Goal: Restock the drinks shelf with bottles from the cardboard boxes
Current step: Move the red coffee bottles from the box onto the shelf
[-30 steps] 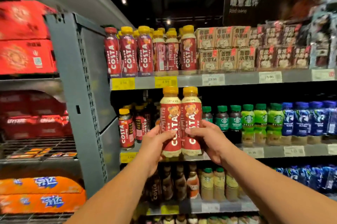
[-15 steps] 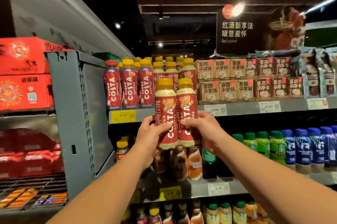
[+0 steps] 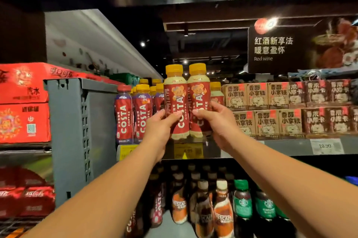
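You're holding 2 Costa bottles, 1 per hand, upright and touching side by side, just in front of the top shelf front edge, twd its left end. Your left hand grips the left bottle low on the label, thumb across the front, fingers wrapped behind. Your right hand grips the right bottle the same way. Both have yellow caps.

On the shelf's left end, front row: 1 red-cap bottle and 1 yellow-cap bottle. More yellow caps sit behind them, can't count those. Rt of your hands, brown cartons sit in 2 stacked rows. On the front edge: 2 yellow price tags and 1 white price tag. On the shelf below, at the front: 3 Nescafé bottles and 2 green-label bottles.
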`<action>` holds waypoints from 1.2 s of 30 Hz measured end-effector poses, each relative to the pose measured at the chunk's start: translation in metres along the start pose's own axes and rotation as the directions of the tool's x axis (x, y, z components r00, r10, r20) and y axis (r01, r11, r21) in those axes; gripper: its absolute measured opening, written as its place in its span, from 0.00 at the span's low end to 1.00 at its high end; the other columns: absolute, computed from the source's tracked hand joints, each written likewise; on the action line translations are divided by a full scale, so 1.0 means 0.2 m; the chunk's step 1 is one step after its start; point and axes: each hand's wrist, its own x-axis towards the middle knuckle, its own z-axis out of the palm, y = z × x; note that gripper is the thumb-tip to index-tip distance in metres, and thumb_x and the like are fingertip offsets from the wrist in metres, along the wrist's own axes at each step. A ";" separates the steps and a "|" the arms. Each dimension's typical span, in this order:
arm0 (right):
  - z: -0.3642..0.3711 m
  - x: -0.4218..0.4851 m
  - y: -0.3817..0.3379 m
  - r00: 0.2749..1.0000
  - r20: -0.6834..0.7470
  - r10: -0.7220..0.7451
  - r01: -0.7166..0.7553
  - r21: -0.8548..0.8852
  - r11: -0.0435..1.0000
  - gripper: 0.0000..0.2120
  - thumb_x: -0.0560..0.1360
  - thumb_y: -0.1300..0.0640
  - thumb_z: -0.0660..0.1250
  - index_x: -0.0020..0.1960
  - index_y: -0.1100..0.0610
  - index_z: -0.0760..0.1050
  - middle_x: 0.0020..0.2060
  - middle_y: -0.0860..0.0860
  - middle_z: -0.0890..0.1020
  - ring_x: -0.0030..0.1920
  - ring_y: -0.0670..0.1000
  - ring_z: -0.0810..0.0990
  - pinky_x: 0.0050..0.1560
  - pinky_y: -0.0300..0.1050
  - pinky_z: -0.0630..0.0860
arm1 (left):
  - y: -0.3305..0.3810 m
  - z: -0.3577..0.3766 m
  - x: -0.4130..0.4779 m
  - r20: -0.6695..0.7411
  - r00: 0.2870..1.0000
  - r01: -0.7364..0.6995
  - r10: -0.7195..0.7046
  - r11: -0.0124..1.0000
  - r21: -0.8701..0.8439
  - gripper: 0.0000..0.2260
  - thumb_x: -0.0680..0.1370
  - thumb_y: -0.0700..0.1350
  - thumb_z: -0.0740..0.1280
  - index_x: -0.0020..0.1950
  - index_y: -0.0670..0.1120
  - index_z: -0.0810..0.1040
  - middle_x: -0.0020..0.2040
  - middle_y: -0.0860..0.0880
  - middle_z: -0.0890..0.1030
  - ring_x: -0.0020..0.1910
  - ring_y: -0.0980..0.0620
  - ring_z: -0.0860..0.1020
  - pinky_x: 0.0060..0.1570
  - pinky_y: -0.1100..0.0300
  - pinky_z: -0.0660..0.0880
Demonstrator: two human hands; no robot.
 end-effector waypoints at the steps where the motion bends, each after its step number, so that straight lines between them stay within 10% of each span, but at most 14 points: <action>1: 0.01 0.02 0.00 0.999 -0.023 -0.024 0.024 -0.031 0.999 0.19 0.68 0.61 0.75 0.58 0.54 0.78 0.48 0.53 0.85 0.47 0.54 0.85 0.50 0.54 0.81 | 0.01 0.00 0.03 -0.011 0.999 -0.032 0.032 0.999 0.039 0.14 0.75 0.46 0.70 0.60 0.46 0.78 0.50 0.47 0.85 0.48 0.48 0.84 0.52 0.47 0.80; 6: 0.05 0.11 0.04 0.985 -0.112 -0.129 0.115 -0.124 0.986 0.15 0.67 0.60 0.77 0.47 0.46 0.78 0.48 0.51 0.84 0.46 0.50 0.84 0.44 0.45 0.80 | 0.01 0.00 0.12 -0.038 0.988 -0.144 0.152 0.978 0.153 0.06 0.75 0.42 0.70 0.49 0.53 0.78 0.45 0.53 0.83 0.43 0.56 0.82 0.42 0.60 0.79; 12: 0.06 0.18 0.13 0.949 -0.239 -0.204 0.146 -0.238 0.960 0.17 0.64 0.58 0.79 0.48 0.44 0.79 0.47 0.47 0.84 0.48 0.50 0.83 0.51 0.52 0.81 | -0.05 0.05 0.16 -0.114 0.974 -0.165 0.195 0.960 0.225 0.15 0.74 0.44 0.72 0.59 0.45 0.79 0.50 0.49 0.84 0.49 0.50 0.82 0.50 0.51 0.80; 18: 0.06 0.17 0.17 0.929 -0.301 -0.216 0.108 -0.337 0.935 0.21 0.63 0.57 0.80 0.55 0.50 0.81 0.45 0.47 0.85 0.46 0.48 0.83 0.50 0.51 0.81 | -0.12 0.08 0.15 -0.184 0.951 -0.188 0.247 0.939 0.287 0.20 0.74 0.46 0.72 0.66 0.45 0.75 0.47 0.54 0.79 0.36 0.65 0.73 0.32 0.71 0.68; 25: 0.04 0.14 0.19 0.922 -0.270 -0.276 0.085 -0.554 0.828 0.29 0.65 0.52 0.79 0.64 0.55 0.75 0.55 0.50 0.82 0.52 0.49 0.79 0.55 0.45 0.76 | -0.13 0.09 0.15 -0.240 0.915 -0.194 0.325 0.874 0.445 0.25 0.74 0.49 0.72 0.68 0.44 0.73 0.61 0.49 0.76 0.52 0.56 0.72 0.48 0.62 0.68; 36: 0.05 0.12 0.19 0.904 -0.303 -0.300 0.040 -0.640 0.768 0.30 0.65 0.48 0.78 0.64 0.54 0.77 0.54 0.50 0.83 0.54 0.50 0.80 0.54 0.44 0.76 | -0.11 0.09 0.13 -0.233 0.921 -0.180 0.313 0.870 0.458 0.26 0.74 0.50 0.72 0.70 0.44 0.72 0.61 0.50 0.74 0.55 0.55 0.73 0.46 0.63 0.69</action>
